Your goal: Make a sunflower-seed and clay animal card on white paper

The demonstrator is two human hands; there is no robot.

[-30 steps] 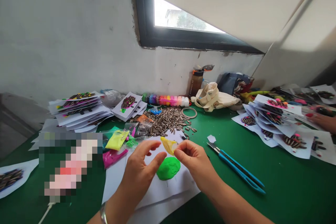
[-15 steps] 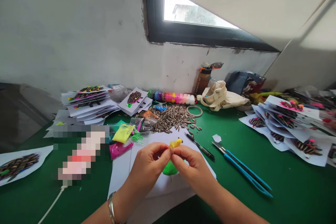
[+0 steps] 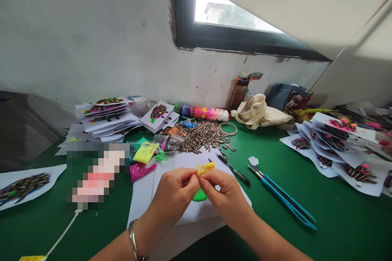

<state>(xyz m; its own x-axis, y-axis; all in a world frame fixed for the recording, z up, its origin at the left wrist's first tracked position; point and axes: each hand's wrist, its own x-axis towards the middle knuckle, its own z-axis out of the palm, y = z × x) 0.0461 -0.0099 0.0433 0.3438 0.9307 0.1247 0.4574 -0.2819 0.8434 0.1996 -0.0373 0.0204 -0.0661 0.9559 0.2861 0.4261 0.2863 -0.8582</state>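
My left hand (image 3: 176, 189) and my right hand (image 3: 221, 189) meet above the white paper (image 3: 174, 217), both closed in a pinch. Between their fingertips is a soft piece of yellow modelling clay (image 3: 206, 168), with an uneven, stretched edge. Whether it has a wrapper around it I cannot tell. Just below the fingers, a flat green clay shape (image 3: 199, 195) lies on the paper, partly covered by my hands. Right of the paper sit a black pen (image 3: 234, 170) and blue tweezers (image 3: 286, 200).
A heap of striped sunflower seeds (image 3: 202, 135) lies behind the paper, near a tape roll (image 3: 228, 129). Clay packets, one yellow (image 3: 145, 153), are at left. Stacks of seed pictures (image 3: 113, 124) stand on both sides. A bottle (image 3: 239, 94) and cloth bag (image 3: 260, 112) are at the back.
The yellow clay looks more spread out and ragged between my fingertips. Both hands stay in nearly the same place, and the view has shifted slightly.
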